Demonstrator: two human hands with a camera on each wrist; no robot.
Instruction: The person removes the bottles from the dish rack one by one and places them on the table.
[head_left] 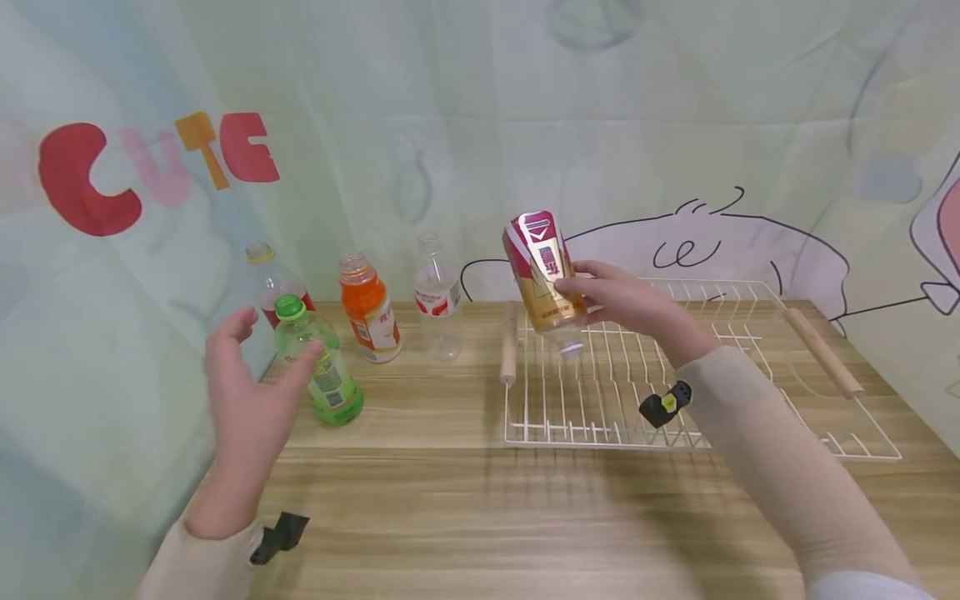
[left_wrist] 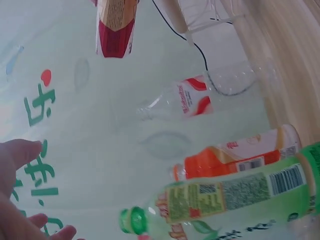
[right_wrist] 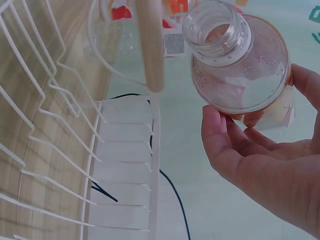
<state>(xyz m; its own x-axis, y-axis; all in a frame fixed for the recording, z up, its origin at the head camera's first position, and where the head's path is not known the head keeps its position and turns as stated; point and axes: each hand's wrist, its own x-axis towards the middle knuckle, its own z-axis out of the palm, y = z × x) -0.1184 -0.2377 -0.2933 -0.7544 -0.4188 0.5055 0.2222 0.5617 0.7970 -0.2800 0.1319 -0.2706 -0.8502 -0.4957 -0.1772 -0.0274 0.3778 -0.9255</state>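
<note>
My right hand (head_left: 618,296) grips a plastic bottle (head_left: 542,271) with a red and gold label, tilted neck-down above the left side of a white wire dish rack (head_left: 600,446). In the right wrist view its uncapped mouth (right_wrist: 217,32) faces the camera. On the left, my left hand (head_left: 251,383) is raised with thumb and fingers spread, holding nothing. Just beyond it stands a green bottle (head_left: 322,367) with a green cap, which the thumb partly overlaps in the head view. The left wrist view shows this green bottle (left_wrist: 225,197) apart from the fingers.
Behind the green bottle stand an orange bottle (head_left: 370,308), a clear bottle (head_left: 437,300) with a red and white label, and a partly hidden yellow-topped bottle (head_left: 262,271). The rack has wooden handles (head_left: 823,352). A printed curtain (head_left: 390,100) hangs behind the wooden table (head_left: 405,517).
</note>
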